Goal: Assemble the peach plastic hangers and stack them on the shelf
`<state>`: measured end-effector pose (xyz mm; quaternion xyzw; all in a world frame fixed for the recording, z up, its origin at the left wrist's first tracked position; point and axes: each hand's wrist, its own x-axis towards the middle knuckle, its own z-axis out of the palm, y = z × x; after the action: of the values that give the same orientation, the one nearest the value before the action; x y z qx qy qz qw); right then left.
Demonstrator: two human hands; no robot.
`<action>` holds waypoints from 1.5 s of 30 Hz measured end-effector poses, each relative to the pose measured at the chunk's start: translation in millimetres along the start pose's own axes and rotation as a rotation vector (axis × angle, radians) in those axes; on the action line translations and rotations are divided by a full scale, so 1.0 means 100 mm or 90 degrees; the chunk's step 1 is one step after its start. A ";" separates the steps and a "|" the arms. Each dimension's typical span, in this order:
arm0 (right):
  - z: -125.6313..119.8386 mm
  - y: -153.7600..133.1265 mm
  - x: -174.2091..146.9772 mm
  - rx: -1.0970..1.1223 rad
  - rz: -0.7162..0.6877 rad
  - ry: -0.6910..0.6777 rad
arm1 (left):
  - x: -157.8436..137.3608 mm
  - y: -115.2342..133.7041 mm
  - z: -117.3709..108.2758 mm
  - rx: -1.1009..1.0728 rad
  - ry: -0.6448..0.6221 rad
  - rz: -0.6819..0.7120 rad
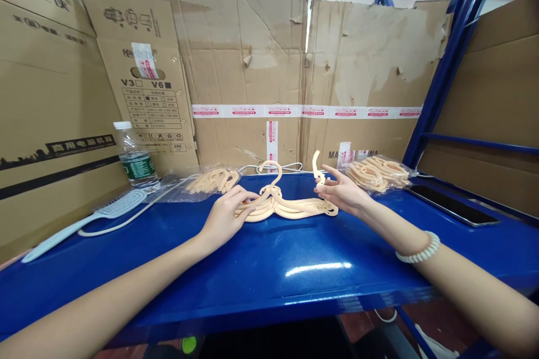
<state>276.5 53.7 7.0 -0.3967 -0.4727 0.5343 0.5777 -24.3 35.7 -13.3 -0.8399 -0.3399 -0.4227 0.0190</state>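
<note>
A cream plastic folding clothes hanger lies low over the blue shelf, its hook pointing up. It looks like several hanger arms gathered together. My left hand is closed on the hanger's left part, thumb in front and fingers behind. My right hand pinches a small curved cream hanger hook, upright above the hanger's right end. The two are close together, and I cannot tell whether my right hand touches the hanger. The lower end of the held hook is partly hidden by my fingers.
On the blue shelf, clear bags of cream hanger parts and more cream hangers lie behind my hands. A water bottle, pale hairbrush and white cable are left; a phone is right. Cardboard walls the back.
</note>
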 end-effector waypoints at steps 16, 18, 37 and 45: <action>-0.19 -0.15 0.04 -0.077 0.090 -0.198 | 0.01 -0.07 0.01 -0.009 0.037 -0.037; -0.17 -0.15 0.01 -0.081 0.108 -0.217 | 0.01 -0.06 0.00 -0.009 0.040 -0.034; -0.08 -0.13 -0.03 -0.035 0.182 -0.187 | 0.02 -0.01 -0.01 0.001 0.042 -0.006; -0.08 -0.07 -0.01 -0.047 0.179 -0.197 | 0.02 -0.01 -0.02 -0.003 0.039 0.000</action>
<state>286.3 52.3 11.4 -0.3927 -0.5148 0.6469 0.4029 -25.6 36.8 -11.0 -0.8267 -0.3381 -0.4490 0.0276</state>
